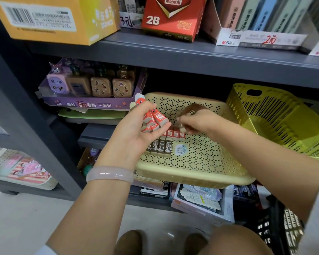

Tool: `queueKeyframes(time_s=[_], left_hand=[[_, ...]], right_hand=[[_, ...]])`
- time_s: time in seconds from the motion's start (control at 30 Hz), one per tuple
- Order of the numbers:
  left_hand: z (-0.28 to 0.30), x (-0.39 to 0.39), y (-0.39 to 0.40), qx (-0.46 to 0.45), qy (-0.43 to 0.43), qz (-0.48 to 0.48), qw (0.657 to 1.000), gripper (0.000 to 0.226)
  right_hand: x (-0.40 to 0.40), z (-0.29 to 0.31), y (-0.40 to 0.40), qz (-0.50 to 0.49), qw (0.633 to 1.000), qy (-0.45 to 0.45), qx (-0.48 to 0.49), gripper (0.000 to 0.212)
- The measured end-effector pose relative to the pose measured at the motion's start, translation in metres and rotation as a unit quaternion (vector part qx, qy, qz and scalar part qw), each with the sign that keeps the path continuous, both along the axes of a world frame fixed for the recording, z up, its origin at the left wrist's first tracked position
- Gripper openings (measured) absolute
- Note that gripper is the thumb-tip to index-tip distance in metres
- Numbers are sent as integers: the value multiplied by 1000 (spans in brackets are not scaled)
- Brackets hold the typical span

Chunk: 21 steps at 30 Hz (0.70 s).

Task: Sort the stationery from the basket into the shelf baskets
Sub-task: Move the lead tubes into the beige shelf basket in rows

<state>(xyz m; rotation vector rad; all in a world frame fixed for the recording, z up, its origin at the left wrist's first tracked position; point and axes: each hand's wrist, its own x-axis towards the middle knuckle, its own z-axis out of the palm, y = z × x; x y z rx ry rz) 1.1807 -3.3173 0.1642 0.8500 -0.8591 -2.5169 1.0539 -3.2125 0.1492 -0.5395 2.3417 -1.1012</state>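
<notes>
— Grey shelving [173, 57] fills the head view; which basket is in use?

— A beige perforated basket [201, 168] on the middle shelf, a yellow slotted basket [276, 116] leaning just beside it on the right.

— Left hand?

— The left hand [136, 133] is palm-up, fingers [147, 109] curled round a bundle of red lead cases [155, 119] above the basket's left edge.

— Right hand?

— The right hand [197, 120] reaches into the basket, fingers pinched on one case [182, 128] at the end of a red row [173, 134]. Brown 2B cases [160, 149] lie in front, touching that row.

— Surroundings?

— A purple sharpener tray [92, 89] to the left; a red 2B box [171, 17] on the shelf above.
</notes>
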Motion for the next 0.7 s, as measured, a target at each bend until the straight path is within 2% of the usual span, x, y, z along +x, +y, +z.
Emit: queueKeyframes(time_s=[0.07, 0.13, 0.27, 0.43, 0.7], left_hand=[[0, -1, -1, 7, 3, 1, 1000, 13], [0, -2, -1, 8, 2, 1, 1000, 13], [-1, -3, 0, 2, -3, -1, 1000, 14], [-1, -4, 0, 4, -6, 0, 1000, 14], [-2, -4, 2, 0, -6, -1, 1000, 15]], right_hand=[[3, -10, 0, 61, 990, 21, 129, 15], [9, -19, -2, 106, 978, 30, 174, 14], [12, -29, -5, 121, 980, 35, 153, 27], [9, -30, 0, 99, 987, -24, 122, 16], [12, -31, -2, 96, 986, -47, 126, 20]])
